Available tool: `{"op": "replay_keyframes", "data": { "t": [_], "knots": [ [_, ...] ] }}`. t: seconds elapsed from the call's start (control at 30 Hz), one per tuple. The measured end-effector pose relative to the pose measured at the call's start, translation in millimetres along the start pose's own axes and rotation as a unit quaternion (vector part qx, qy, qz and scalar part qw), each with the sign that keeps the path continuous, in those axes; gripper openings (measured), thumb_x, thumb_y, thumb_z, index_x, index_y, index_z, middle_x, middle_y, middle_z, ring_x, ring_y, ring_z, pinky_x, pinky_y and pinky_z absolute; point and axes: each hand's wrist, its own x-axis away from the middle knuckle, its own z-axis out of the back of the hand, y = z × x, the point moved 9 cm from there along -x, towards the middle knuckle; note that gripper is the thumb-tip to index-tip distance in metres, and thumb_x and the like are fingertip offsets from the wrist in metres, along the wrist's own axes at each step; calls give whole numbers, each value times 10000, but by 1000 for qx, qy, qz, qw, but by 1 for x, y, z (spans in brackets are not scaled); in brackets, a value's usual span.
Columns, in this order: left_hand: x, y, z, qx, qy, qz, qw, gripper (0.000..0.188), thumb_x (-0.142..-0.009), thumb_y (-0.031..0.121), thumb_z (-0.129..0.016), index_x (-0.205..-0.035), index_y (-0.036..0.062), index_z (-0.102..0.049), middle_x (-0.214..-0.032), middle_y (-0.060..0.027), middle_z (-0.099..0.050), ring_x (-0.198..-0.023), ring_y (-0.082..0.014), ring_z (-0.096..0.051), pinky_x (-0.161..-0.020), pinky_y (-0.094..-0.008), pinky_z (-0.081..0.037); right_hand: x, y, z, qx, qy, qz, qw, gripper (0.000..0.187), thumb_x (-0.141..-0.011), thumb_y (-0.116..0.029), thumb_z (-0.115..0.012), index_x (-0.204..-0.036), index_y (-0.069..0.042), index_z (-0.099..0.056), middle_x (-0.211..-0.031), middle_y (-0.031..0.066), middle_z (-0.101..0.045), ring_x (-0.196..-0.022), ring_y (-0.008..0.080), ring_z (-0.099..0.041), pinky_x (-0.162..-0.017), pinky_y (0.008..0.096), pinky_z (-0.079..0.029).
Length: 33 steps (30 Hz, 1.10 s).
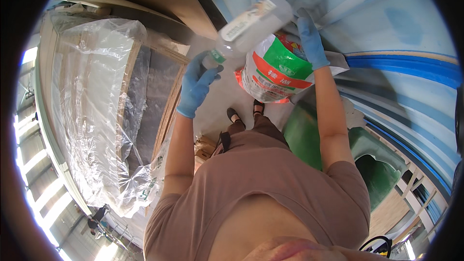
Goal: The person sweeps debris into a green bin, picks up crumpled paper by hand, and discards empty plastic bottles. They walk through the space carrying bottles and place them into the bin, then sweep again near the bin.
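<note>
While aslant, clear bottle [255,22] in left hand's [196,85] grip; right hand [311,43] at sack [282,70] rim, closure indeterminable from here.

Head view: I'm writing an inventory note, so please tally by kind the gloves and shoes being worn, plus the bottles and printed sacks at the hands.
Blue gloves: 2
Dark shoes: 2
Clear bottle: 1
Printed sack: 1
Total: 6

Grey flr [211,112]: 2 dk shoes [233,114] on it, nr each other.
</note>
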Motion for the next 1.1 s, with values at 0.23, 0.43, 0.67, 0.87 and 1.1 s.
{"op": "replay_keyframes", "data": {
  "t": [0.23, 0.43, 0.67, 0.87, 1.1],
  "knots": [
    [-4, 5, -8, 19, -25, -39, 999, 531, -909, 18, -563, -1428, -3, -457, -1085, -131, -650, -941, -174, -677, -792, -289, -534, 32, -37, -14, -164, -110, -124, 972, 627, -952, -499, -607, -1424, -106, -481, -1192, 84, -648, -1036, 251, -687, -760, 325, -612],
    [0, 17, -11, -20, -43, -65, 997, 497, -957, 91, -565, -1438, 16, -464, -1244, -122, -606, -1009, -188, -668, -844, -294, -537, 63, -28, -16, -120, -176, -145, 966, 614, -962, -527, -574, -1401, -101, -519, -1245, 70, -651, -996, 231, -700, -783, 310, -598],
    [-11, 21, -44, -41, -72, -7, 997, 444, -966, 118, -556, -1393, 9, -500, -1007, -85, -664, -808, -130, -656, -695, -256, -516, 68, -9, 16, -113, -40, -179, 977, 656, -959, -586, -502, -1389, -92, -537, -1197, 93, -681, -962, 228, -717, -720, 301, -613],
    [-30, 49, -90, -68, -124, -76, 987, 427, -966, 125, -561, -1371, -1, -512, -899, -75, -657, -736, -108, -625, -622, -254, -499, 78, -4, 63, -225, 64, -99, 967, 643, -936, -530, -545, -1354, -41, -547, -1146, 127, -688, -890, 226, -723, -686, 302, -624],
    [-35, 105, -118, -269, -60, -361, 891, 348, -959, 204, -561, -1249, 14, -579, -886, -123, -685, -733, -201, -661, -669, -315, -532, 116, 4, 69, -312, 91, -102, 940, 647, -927, -505, -560, -1380, -46, -516, -1192, 127, -667, -966, 235, -703, -711, 330, -631]
  ]
}}
